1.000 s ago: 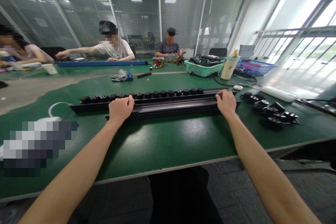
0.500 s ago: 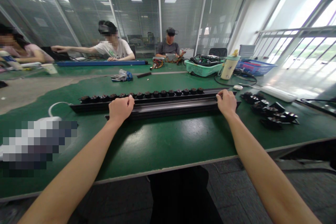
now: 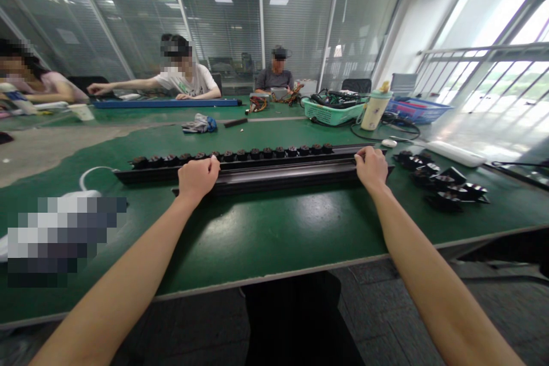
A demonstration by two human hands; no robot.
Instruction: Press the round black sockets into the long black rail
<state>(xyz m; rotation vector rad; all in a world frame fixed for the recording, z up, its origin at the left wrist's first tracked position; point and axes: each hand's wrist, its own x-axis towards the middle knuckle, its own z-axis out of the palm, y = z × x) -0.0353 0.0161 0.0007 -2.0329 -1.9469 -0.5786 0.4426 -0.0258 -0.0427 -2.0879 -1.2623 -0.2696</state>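
Note:
A long black ribbed rail (image 3: 283, 176) lies across the green table (image 3: 274, 234) in front of me. My left hand (image 3: 197, 177) is closed over its left part and my right hand (image 3: 370, 167) is closed over its right end. Just behind it lies a second black rail (image 3: 128, 175) that carries a row of several small round black parts (image 3: 261, 153). Right of my right hand sits a loose heap of black cone-shaped parts (image 3: 446, 186).
A green basket of cables (image 3: 332, 114), a pale bottle (image 3: 374, 110) and a blue tray (image 3: 418, 110) stand at the back right. A white cable (image 3: 88, 174) lies at the left. Three people work at the far side, next to a long blue bar (image 3: 165, 103).
My hands and the rail have stayed put. The person in the white shirt across the table has shifted an outstretched arm.

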